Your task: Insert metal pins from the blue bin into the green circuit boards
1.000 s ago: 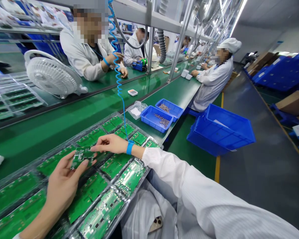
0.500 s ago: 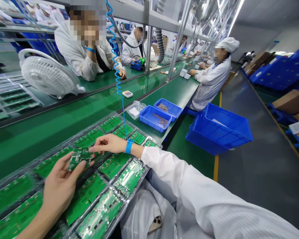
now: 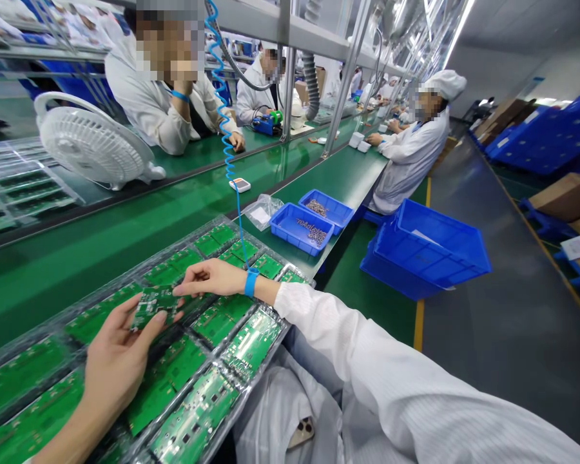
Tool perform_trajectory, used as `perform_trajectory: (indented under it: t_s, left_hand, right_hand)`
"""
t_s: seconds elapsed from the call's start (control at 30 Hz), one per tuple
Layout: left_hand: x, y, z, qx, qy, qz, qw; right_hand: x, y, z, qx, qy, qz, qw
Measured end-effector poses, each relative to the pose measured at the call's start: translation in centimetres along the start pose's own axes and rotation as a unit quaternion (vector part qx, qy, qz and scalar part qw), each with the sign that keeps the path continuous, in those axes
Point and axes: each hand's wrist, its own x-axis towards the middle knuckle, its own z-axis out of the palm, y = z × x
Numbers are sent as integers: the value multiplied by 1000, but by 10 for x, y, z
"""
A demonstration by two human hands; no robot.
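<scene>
My left hand [image 3: 120, 351] is closed around a small green circuit board [image 3: 149, 308], thumb on top and fingers beneath. From the right, my right hand [image 3: 212, 278] reaches across with thumb and forefinger pinched at the board's upper right edge; whether a tiny part sits between those fingertips is too small to tell. A blue band [image 3: 251, 282] with a coiled cord circles my right wrist. Under both hands lie clear plastic trays [image 3: 212, 356] whose compartments hold several larger green circuit boards [image 3: 196, 412].
Two blue bins [image 3: 302, 229] with small metal parts stand beyond the trays, beside a plastic bag [image 3: 262, 212]. A green conveyor belt [image 3: 174, 209] runs along the left, carrying a small white device [image 3: 240, 185]. A white fan [image 3: 94, 145], co-workers and a large blue crate [image 3: 425, 248] are around.
The small white device on the belt has shifted slightly left and nearer. Both my hands and the circuit board stay almost in place.
</scene>
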Motion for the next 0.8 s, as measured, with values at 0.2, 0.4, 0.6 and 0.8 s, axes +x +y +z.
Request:
perform_trajectory:
  t_s: [0.2,0.4,0.6,0.8]
  left_hand:
    - [-1,5,2,-21,-8,-17,1000]
    - [-7,17,5,-3,5,-8,1000]
    - [-9,22,6,3,-5,-3,1000]
    - [-5,16,5,20,4,-5,1000]
  right_hand:
    - [1,1,-2,-1,-14,-7,1000]
    - [2,3,-1,8,-6,-22,1000]
    - [-1,-2,4,45,20,-41,998]
    - [-4,-2,6,39,11,-83,996]
